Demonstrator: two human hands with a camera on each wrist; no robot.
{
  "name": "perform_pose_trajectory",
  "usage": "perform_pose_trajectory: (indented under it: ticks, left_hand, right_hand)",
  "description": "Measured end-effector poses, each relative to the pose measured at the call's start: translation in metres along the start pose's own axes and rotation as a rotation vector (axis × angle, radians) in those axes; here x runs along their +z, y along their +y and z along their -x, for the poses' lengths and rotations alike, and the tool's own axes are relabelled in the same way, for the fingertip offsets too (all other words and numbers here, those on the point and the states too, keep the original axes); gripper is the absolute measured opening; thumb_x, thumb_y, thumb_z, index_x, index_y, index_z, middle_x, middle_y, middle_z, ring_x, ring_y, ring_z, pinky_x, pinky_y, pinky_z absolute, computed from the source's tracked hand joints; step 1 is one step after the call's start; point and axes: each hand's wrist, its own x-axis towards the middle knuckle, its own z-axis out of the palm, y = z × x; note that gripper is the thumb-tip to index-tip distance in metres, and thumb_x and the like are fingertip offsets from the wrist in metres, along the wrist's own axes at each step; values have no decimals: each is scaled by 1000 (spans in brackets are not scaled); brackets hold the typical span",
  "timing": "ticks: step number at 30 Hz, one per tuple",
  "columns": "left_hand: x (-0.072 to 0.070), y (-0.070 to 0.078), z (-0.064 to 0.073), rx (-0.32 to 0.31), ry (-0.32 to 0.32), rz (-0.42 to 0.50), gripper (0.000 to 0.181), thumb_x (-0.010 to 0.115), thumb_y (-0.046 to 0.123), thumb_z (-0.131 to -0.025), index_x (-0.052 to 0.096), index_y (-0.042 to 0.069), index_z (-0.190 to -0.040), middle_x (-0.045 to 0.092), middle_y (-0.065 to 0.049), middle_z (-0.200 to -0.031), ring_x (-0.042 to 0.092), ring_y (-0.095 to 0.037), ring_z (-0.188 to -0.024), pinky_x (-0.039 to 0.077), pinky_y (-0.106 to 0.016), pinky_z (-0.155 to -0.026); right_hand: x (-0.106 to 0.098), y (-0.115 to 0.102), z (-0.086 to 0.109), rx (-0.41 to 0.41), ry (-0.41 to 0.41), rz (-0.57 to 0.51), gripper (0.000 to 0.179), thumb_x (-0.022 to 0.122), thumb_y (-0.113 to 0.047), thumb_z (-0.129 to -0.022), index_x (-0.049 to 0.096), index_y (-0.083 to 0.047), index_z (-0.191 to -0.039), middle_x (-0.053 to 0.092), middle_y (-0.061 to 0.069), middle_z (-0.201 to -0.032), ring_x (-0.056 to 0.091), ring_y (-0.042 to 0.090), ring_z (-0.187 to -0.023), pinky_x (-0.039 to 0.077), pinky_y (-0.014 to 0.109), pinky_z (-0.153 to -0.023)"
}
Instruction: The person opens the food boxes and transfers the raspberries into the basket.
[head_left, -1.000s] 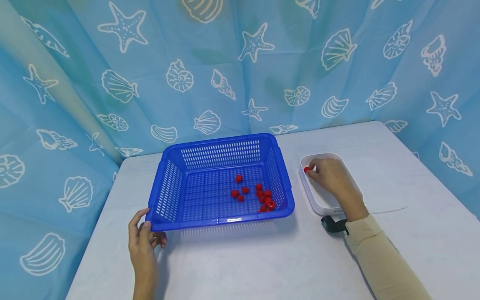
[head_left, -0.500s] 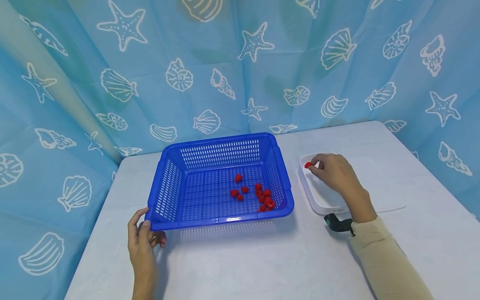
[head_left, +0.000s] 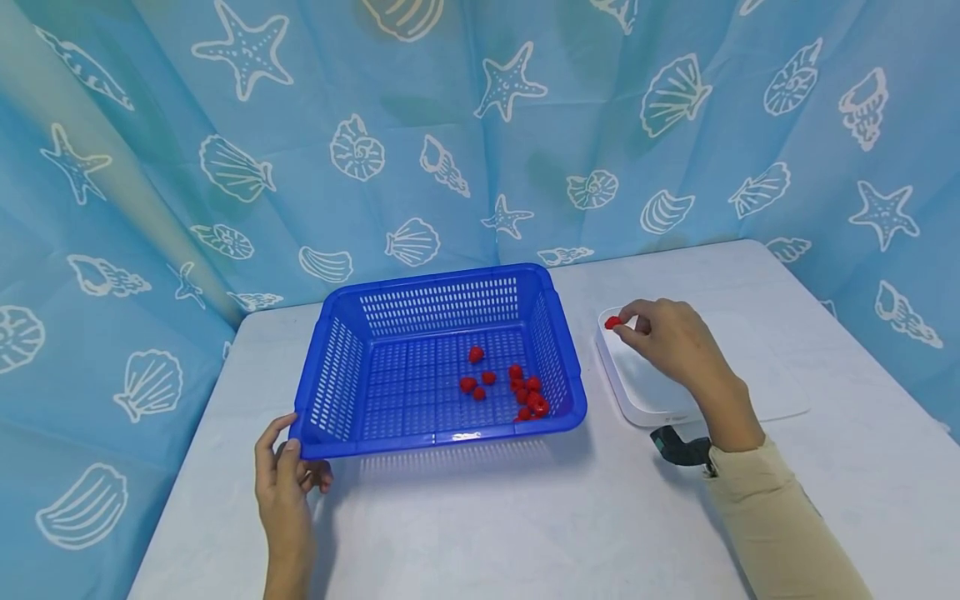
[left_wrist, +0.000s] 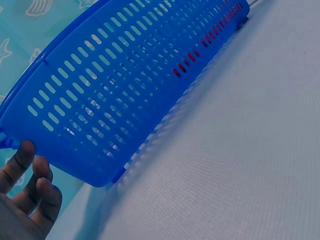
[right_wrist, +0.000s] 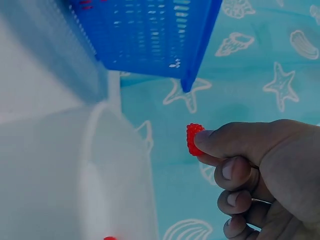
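In the head view my right hand (head_left: 670,343) pinches a red raspberry (head_left: 612,322) between thumb and index finger, over the far left corner of a white container (head_left: 637,414). The right wrist view shows this raspberry (right_wrist: 194,139) at the fingertips, the other fingers curled. A sliver of another red piece (right_wrist: 110,238) shows at that view's bottom edge, in the container. My left hand (head_left: 282,487) grips the near left corner of a blue plastic basket (head_left: 438,442), thumb on the rim. Several raspberries (head_left: 535,402) lie in the basket, mostly toward its right side.
A flat translucent lid (head_left: 772,375) lies on the white-covered table (head_left: 480,533), right of the container and partly behind my right arm. A blue curtain (head_left: 420,108) with shells and starfish hangs behind the table and along its left side.
My right hand has risen out of the white container with the raspberry, now over its far rim. The left hand and the basket have stayed in place.
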Motion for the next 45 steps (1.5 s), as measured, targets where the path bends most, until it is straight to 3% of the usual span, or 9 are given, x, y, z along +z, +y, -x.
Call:
perform_pose_trajectory:
  ticks: [11, 19, 26, 35, 40, 45]
  left_hand:
    - [1, 25, 8, 37, -44, 37, 42, 37, 45, -96, 41, 28, -134, 51, -14, -94, 53, -23, -57, 43, -27, -45]
    - [0, 5, 1, 30, -22, 10, 46, 36, 53, -94, 40, 31, -134, 52, -12, -95, 53, -28, -60, 44, -29, -46]
    - [1, 9, 4, 29, -23, -8, 44, 36, 54, -93, 40, 35, -133, 51, -12, -96, 54, -27, -60, 44, -28, -46]
    - [-1, 1, 1, 43, -29, 14, 45, 37, 51, -94, 40, 31, -135, 51, -13, -96, 54, -26, -59, 44, -29, -45]
    - [0, 10, 3, 30, -31, 15, 43, 37, 51, -94, 41, 34, -133, 51, -12, -96, 53, -24, -58, 44, -29, -45]
    - [1, 29, 11, 7, -37, 9, 42, 37, 47, -96, 41, 30, -134, 50, -12, -95, 53, -20, -57, 44, -27, -46]
  right_hand:
    - [-12, -22, 11, -102, 60, -31, 21, 66, -23, -84, 68, -11, -102, 51, 1, -65, 43, 20, -64, 36, 31, -50]
    - [-14, -36, 16, -186, 87, -56, 19, 67, -22, -83, 69, -11, -99, 51, -2, -63, 42, 18, -63, 35, 31, -52]
    - [-11, -53, 23, -190, 57, -53, 17, 69, -21, -82, 69, -16, -98, 50, -4, -64, 44, 17, -66, 37, 31, -54]
    - [-6, -69, 30, -232, 9, -56, 20, 68, -22, -83, 69, -16, -102, 51, -2, -68, 44, 17, -69, 39, 29, -56]
    - [0, -78, 34, -243, -12, -38, 17, 68, -23, -83, 69, -18, -99, 49, -3, -69, 44, 16, -70, 41, 27, -55]
    - [11, -86, 38, -289, -27, -28, 17, 69, -24, -82, 69, -18, -97, 48, -5, -69, 44, 14, -71, 41, 25, -55]
